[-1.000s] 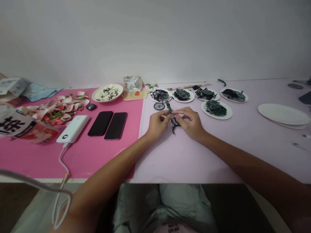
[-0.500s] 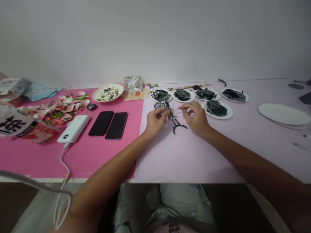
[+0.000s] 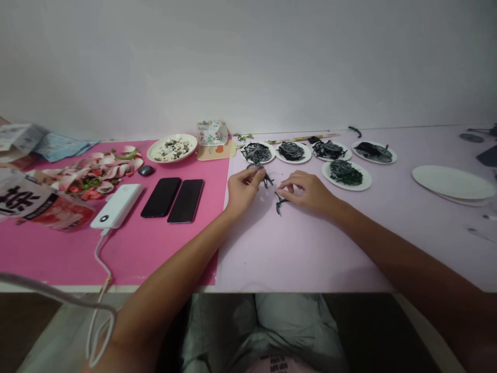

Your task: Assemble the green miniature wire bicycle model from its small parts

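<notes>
My left hand [image 3: 244, 189] is closed, thumb and forefinger pinching a dark green bicycle-like plastic part [image 3: 267, 180] above the pale table sheet. A small spoked wheel [image 3: 254, 166] shows just beyond those fingertips; whether it is joined to the part is unclear. To the right, my right hand [image 3: 305, 192] is low over the table with thumb and forefinger drawn together. At those fingertips lies a dark curved piece [image 3: 278, 204], its right end covered by the hand. What the right fingers pinch, if anything, is too small to make out.
Several white plates stand behind the hands, one of them a plate of dark parts [image 3: 347, 175]. Stacked plates [image 3: 454, 182] are at right. On the pink mat lie two phones [image 3: 185, 201], a power bank [image 3: 117, 205], a mouse [image 3: 146, 170], petals [image 3: 112, 168] and a bowl [image 3: 173, 149].
My left hand has shifted slightly left, turning the bicycle-like part. My right hand has come down and left, covering the thin rods and the right end of the curved piece.
</notes>
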`<state>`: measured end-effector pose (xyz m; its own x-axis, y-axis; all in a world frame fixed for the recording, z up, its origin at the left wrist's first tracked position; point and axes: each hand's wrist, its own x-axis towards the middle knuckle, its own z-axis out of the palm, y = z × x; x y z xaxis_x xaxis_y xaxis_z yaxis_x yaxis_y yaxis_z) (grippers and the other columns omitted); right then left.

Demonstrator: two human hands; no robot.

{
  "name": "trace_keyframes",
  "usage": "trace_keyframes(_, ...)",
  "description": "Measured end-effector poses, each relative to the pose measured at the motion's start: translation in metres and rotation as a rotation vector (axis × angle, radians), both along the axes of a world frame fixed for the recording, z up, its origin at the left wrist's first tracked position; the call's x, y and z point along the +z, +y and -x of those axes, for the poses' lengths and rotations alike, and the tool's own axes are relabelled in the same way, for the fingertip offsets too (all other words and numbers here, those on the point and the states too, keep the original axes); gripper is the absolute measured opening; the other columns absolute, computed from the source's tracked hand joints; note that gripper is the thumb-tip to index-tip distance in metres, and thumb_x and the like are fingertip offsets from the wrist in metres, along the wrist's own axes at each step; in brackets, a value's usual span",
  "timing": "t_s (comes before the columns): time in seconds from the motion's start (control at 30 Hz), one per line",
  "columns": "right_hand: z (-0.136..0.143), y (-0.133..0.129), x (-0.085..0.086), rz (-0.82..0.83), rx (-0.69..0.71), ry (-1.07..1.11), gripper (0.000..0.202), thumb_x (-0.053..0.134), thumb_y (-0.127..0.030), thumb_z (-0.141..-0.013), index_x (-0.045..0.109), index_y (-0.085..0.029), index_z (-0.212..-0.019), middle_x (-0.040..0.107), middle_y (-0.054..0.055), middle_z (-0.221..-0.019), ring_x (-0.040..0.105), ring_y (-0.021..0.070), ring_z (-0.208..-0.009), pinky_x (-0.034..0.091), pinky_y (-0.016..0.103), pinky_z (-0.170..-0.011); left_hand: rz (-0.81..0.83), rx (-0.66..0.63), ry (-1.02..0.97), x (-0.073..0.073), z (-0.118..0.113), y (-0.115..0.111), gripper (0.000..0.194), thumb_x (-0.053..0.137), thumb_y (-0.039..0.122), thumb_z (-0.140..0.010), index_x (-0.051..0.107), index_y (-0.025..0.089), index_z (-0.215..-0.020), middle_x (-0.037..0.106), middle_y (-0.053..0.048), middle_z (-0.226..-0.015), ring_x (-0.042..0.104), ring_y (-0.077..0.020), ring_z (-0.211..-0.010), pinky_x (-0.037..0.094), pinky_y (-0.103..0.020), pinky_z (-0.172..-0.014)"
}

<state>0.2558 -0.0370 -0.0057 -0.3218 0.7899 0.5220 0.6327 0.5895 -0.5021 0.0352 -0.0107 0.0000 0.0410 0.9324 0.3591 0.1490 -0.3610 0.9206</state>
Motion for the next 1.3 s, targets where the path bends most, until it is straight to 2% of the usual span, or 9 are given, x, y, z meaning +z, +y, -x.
trace_keyframes(0.1, 0.012, -0.003, -0.008, -0.073, -0.042, 0.069, 0.012, 0.083, -0.039, -0.089, 0.082, -0.027, -0.089, 0.069, 0.001, -0.070, 0.063, 0.0206, -0.071, 0.049, 0.036, -0.072, 0.044, -0.025, -0.005, 0.002, -0.003, -0.006, 0.041, 0.075, 0.058, -0.091, 0.077, 0.019, -0.077, 0.066, -0.002, -0.062, 0.058, -0.0156, -0.060, 0.049, -0.028, -0.058)
trace_keyframes(0.2, 0.020, -0.005, -0.014, -0.089, -0.076, 0.090, 0.016, 0.084, -0.035, -0.087, 0.077, -0.025, -0.077, 0.066, -0.001, -0.066, 0.059, 0.0183, -0.064, 0.047, 0.034, -0.067, 0.064, -0.064, -0.053, 0.004, -0.006, -0.012, 0.040, 0.078, 0.057, -0.088, 0.077, 0.019, -0.076, 0.072, -0.004, -0.069, 0.063, -0.0160, -0.062, 0.053, -0.029, -0.060)
trace_keyframes(0.33, 0.024, -0.006, -0.016, -0.070, -0.099, 0.119, 0.023, 0.082, -0.036, -0.087, 0.073, -0.024, -0.070, 0.065, -0.001, -0.064, 0.054, 0.0158, -0.058, 0.045, 0.033, -0.063, 0.076, -0.084, -0.075, 0.006, -0.009, -0.015, 0.041, 0.080, 0.059, -0.086, 0.077, 0.019, -0.076, 0.074, -0.003, -0.070, 0.069, -0.0176, -0.064, 0.058, -0.030, -0.064)
trace_keyframes(0.47, 0.025, -0.007, -0.015, -0.073, -0.103, 0.137, 0.024, 0.077, -0.029, -0.088, 0.069, -0.024, -0.066, 0.064, -0.001, -0.063, 0.053, 0.0155, -0.058, 0.045, 0.032, -0.063, 0.092, -0.100, -0.076, 0.006, -0.009, -0.014, 0.042, 0.081, 0.060, -0.085, 0.077, 0.019, -0.079, 0.075, -0.004, -0.072, 0.074, -0.0201, -0.068, 0.061, -0.031, -0.067)
trace_keyframes(0.67, 0.026, -0.007, -0.015, -0.107, -0.090, 0.169, 0.013, 0.075, -0.024, -0.086, 0.072, -0.024, -0.074, 0.066, 0.000, -0.066, 0.053, 0.0166, -0.060, 0.046, 0.033, -0.062, 0.079, -0.097, -0.053, 0.004, -0.009, -0.013, 0.038, 0.078, 0.055, -0.089, 0.075, 0.019, -0.077, 0.076, -0.005, -0.073, 0.075, -0.0200, -0.068, 0.060, -0.030, -0.064)
trace_keyframes(0.8, 0.027, -0.008, -0.014, -0.116, -0.103, 0.177, 0.007, 0.076, -0.025, -0.085, 0.073, -0.025, -0.080, 0.066, 0.000, -0.068, 0.054, 0.0180, -0.063, 0.049, 0.034, -0.065, 0.098, -0.061, -0.038, 0.005, -0.008, -0.013, 0.035, 0.078, 0.052, -0.090, 0.076, 0.018, -0.080, 0.080, -0.008, -0.086, 0.076, -0.0204, -0.071, 0.059, -0.029, -0.061)
trace_keyframes(0.97, 0.028, -0.011, -0.012, -0.074, -0.092, 0.210, 0.006, 0.076, -0.024, -0.086, 0.071, -0.025, -0.082, 0.066, 0.000, -0.070, 0.053, 0.0172, -0.062, 0.049, 0.034, -0.064, 0.159, -0.025, -0.060, 0.006, -0.010, -0.016, 0.030, 0.078, 0.047, -0.091, 0.078, 0.018, -0.090, 0.081, -0.008, -0.094, 0.078, -0.0199, -0.075, 0.060, -0.027, -0.061)
trace_keyframes(1.17, 0.030, -0.013, -0.013, -0.065, -0.053, 0.241, 0.008, 0.074, -0.024, -0.087, 0.070, -0.024, -0.081, 0.065, 0.000, -0.071, 0.054, 0.0175, -0.063, 0.049, 0.035, -0.065, 0.176, -0.027, -0.074, 0.003, -0.012, -0.016, 0.030, 0.078, 0.045, -0.093, 0.072, 0.016, -0.097, 0.079, -0.010, -0.106, 0.077, -0.0180, -0.078, 0.057, -0.022, -0.055)
trace_keyframes(1.3, 0.029, -0.013, -0.013, -0.054, -0.047, 0.256, 0.007, 0.074, -0.024, -0.088, 0.070, -0.025, -0.082, 0.066, 0.000, -0.072, 0.055, 0.0180, -0.064, 0.049, 0.035, -0.065, 0.193, -0.035, -0.089, 0.003, -0.013, -0.016, 0.028, 0.076, 0.042, -0.095, 0.070, 0.016, -0.100, 0.076, -0.009, -0.103, 0.075, -0.0160, -0.073, 0.057, -0.022, -0.053)
